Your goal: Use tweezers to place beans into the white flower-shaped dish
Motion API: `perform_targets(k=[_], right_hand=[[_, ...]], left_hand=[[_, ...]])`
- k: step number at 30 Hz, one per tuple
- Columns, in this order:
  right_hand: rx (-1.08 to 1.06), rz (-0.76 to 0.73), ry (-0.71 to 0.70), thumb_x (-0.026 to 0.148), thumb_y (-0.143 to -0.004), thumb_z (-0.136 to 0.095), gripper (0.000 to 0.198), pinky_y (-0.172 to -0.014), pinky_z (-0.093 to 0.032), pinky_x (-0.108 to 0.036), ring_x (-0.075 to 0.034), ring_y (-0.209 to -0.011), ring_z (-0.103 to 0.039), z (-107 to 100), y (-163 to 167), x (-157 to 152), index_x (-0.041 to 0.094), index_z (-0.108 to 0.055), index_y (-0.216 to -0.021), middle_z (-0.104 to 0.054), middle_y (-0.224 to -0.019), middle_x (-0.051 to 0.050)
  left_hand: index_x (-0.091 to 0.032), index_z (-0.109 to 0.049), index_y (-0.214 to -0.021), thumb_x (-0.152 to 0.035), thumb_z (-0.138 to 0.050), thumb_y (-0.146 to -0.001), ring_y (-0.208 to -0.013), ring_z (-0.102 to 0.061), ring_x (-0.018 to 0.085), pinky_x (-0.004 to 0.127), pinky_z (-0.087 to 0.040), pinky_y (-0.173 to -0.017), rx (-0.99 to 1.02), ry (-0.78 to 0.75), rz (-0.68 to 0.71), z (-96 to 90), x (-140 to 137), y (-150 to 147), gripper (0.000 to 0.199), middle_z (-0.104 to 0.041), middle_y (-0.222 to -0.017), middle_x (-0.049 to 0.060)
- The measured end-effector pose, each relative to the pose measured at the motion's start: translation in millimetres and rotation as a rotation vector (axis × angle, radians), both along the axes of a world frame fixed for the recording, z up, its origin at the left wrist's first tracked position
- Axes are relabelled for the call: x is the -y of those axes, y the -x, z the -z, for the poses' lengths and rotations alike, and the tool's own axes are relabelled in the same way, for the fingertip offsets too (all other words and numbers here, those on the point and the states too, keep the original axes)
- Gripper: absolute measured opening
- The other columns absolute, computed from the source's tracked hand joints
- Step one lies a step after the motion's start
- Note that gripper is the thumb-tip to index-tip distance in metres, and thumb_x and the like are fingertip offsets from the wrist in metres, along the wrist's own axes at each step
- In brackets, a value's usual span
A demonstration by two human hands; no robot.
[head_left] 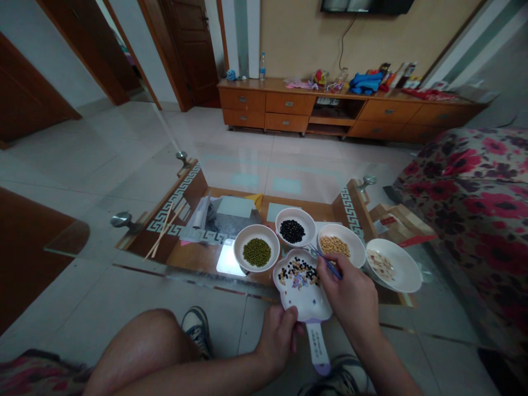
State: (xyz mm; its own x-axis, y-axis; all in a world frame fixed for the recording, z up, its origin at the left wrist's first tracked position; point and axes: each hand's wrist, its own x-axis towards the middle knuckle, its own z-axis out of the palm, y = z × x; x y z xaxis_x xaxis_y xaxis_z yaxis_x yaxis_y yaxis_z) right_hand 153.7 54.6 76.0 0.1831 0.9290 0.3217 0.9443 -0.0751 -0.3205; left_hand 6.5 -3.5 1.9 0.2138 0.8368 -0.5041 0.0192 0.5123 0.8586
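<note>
My left hand point(281, 334) grips the near left rim of a white, scalloped dish with a handle point(303, 302). Black and tan beans point(300, 270) lie mixed in the dish. Closed around blue-purple tweezers point(330, 266), my right hand point(351, 291) is over the dish's right side. The tweezers point toward the gap between a bowl of black beans point(295, 213) and a bowl of tan beans point(355, 237); whether their tips hold a bean is too small to tell. A bowl of green beans point(252, 230) stands left, and a bowl of pale pieces point(406, 269) right.
The bowls stand on a glass-topped table point(206, 280) with metal supports. Chopsticks point(164, 231) lie at its left, a bright phone-like rectangle point(231, 257) near the green beans. A paper bag point(402, 223) is at the right, beside a flower-patterned sofa point(474, 181). A long cabinet point(289, 104) stands behind.
</note>
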Motion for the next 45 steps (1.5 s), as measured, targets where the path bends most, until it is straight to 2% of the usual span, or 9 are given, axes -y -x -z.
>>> perform_targets(k=[7,13,28,37,45], right_hand=[[0.133,-0.033,0.219,0.041,-0.087,-0.053,0.023,-0.055,-0.032,-0.026,-0.019,-0.061,-0.061,-1,-1,5,0.023,-0.068,-0.086,-0.071,-0.069,-0.003],[0.150,-0.041,0.306,0.039,-0.087,-0.052,0.021,-0.056,-0.030,-0.027,-0.020,-0.064,-0.062,0,0,4,0.025,-0.067,-0.085,-0.071,-0.070,-0.003],[0.111,-0.077,0.332,0.038,-0.088,-0.051,0.020,-0.058,-0.031,-0.028,-0.019,-0.066,-0.063,7,-1,2,0.025,-0.066,-0.085,-0.071,-0.073,-0.002],[0.102,-0.081,0.346,0.035,-0.088,-0.050,0.020,-0.058,-0.032,-0.027,-0.018,-0.066,-0.064,4,0,1,0.024,-0.067,-0.085,-0.072,-0.075,-0.002],[0.091,-0.083,0.323,0.036,-0.088,-0.050,0.021,-0.058,-0.033,-0.028,-0.018,-0.066,-0.064,5,0,1,0.024,-0.068,-0.086,-0.072,-0.075,-0.003]], left_hand=[[-0.018,-0.055,-0.053,-0.073,-0.035,-0.080,-0.036,-0.040,0.011,0.024,-0.029,-0.041,0.018,-0.031,-0.018,10.0,3,0,0.065,-0.043,-0.040,-0.001],[-0.017,-0.056,-0.053,-0.072,-0.034,-0.082,-0.034,-0.039,0.011,0.024,-0.029,-0.041,0.016,-0.044,-0.008,11.1,3,1,0.066,-0.043,-0.039,0.000],[-0.018,-0.054,-0.052,-0.074,-0.035,-0.077,-0.035,-0.039,0.010,0.024,-0.029,-0.042,0.005,-0.005,-0.001,2.1,0,0,0.064,-0.043,-0.040,0.000],[-0.018,-0.054,-0.052,-0.074,-0.035,-0.079,-0.035,-0.038,0.010,0.024,-0.028,-0.041,0.014,-0.017,-0.007,7.1,2,-1,0.065,-0.042,-0.040,-0.001],[-0.019,-0.053,-0.053,-0.073,-0.035,-0.079,-0.036,-0.039,0.010,0.024,-0.029,-0.041,0.016,-0.016,-0.003,4.2,1,0,0.063,-0.043,-0.042,-0.001]])
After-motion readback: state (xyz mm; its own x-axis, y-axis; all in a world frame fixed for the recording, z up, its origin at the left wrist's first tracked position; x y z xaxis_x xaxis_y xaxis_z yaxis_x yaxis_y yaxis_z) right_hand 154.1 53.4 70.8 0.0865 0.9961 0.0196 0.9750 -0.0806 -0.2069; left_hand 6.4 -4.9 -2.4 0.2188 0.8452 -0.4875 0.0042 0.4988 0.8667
